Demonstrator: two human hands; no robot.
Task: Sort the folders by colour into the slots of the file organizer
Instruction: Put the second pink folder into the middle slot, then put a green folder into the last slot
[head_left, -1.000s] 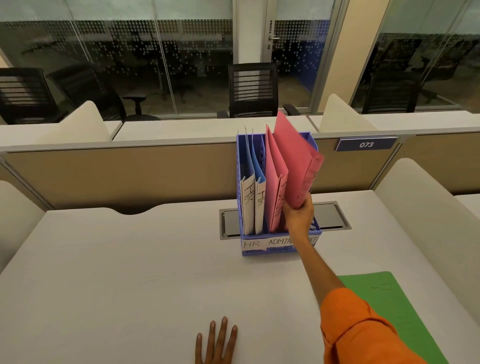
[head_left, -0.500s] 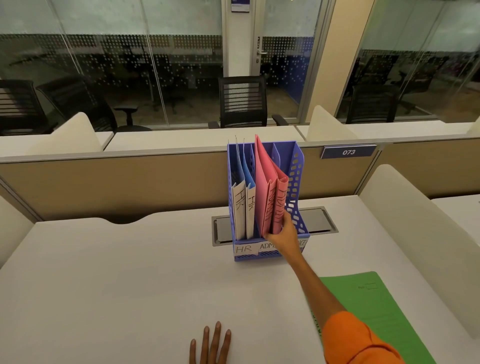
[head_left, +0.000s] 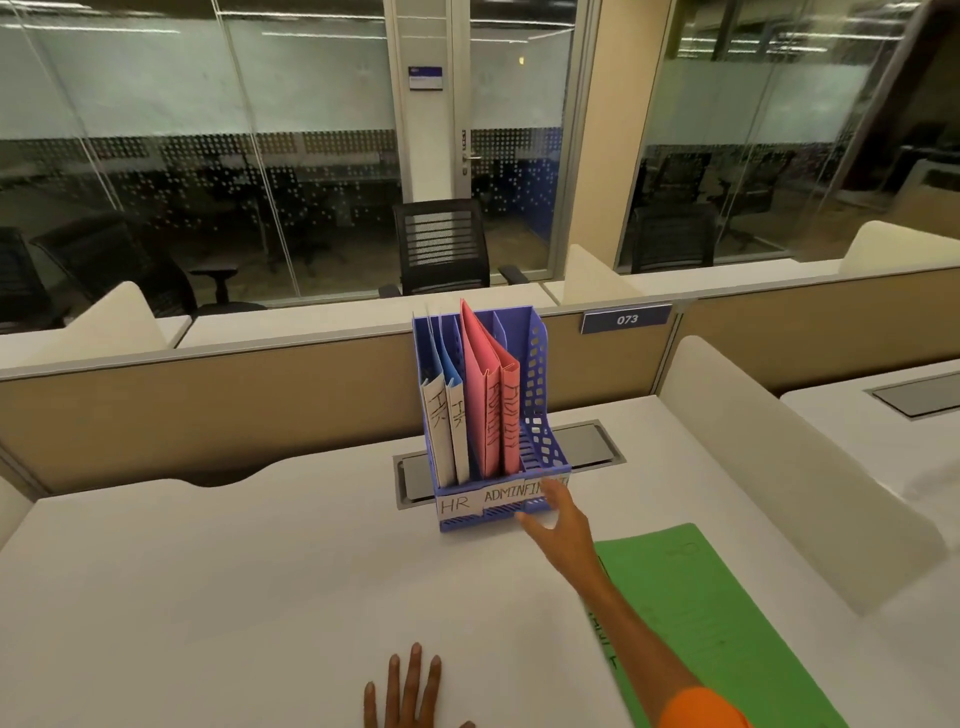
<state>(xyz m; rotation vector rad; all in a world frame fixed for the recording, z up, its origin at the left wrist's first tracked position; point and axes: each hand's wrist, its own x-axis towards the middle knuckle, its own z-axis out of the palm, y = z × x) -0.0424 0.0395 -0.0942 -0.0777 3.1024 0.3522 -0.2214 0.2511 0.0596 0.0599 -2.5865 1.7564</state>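
Glass-walled offices and dark chairs stand beyond the beige partition (head_left: 218, 395), and our white desk (head_left: 218, 582) spreads below it. On the desk's right side lies the green folder (head_left: 706, 613), flat, well apart from the others and not yet filed. Against the partition stands the blue file organizer (head_left: 540, 415), upright, with strips along its front reading HR and ADMIN, and a third partly hidden by our hand. Two blue folders (head_left: 445, 410) fill the left slot, two pink folders (head_left: 496, 415) the middle one; the right slot looks empty.

Our right hand (head_left: 558, 525) hangs just in front of the organizer's base, fingers spread and gripping nothing. Our left hand (head_left: 410, 691) lies flat and open on the desk at the near edge.

We judge the next step is the green folder. To do it well, we should pinch it by its spine edge, stand it upright before it reaches the slot, and lower it spine outward into the right slot, with the left hand steadying the organizer so it does not tip
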